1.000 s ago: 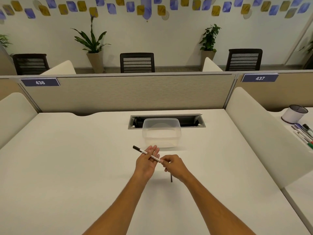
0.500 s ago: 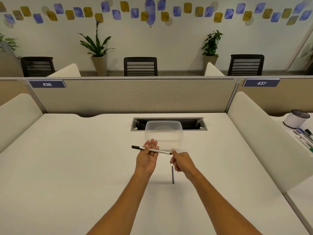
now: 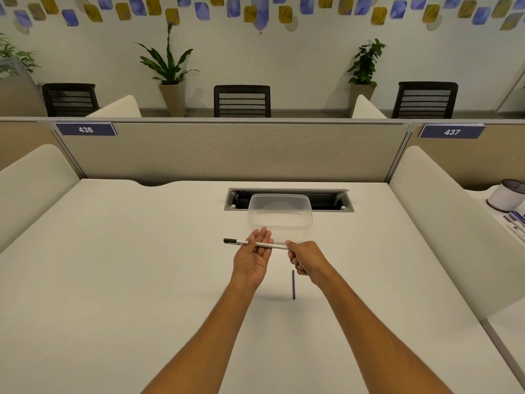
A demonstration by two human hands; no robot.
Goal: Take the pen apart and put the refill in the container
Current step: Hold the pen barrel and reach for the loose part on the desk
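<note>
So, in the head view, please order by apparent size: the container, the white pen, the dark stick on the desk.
1. container, clearly the largest.
2. pen, long but thin, held between the left hand and the right hand.
3. stick, shortest, though it lies nearer the camera.

table (image 3: 119, 280) white | cable slot (image 3: 326, 200) at far edge, ctr | partition (image 3: 227, 152) behind far edge w/ tags 436 (image 3: 85, 129) & 437 (image 3: 451, 132) | white cup (image 3: 507, 194) + pens (image 3: 515, 223) on next desk, right | 3 blk chairs, 2 potted plants by back wall
</note>
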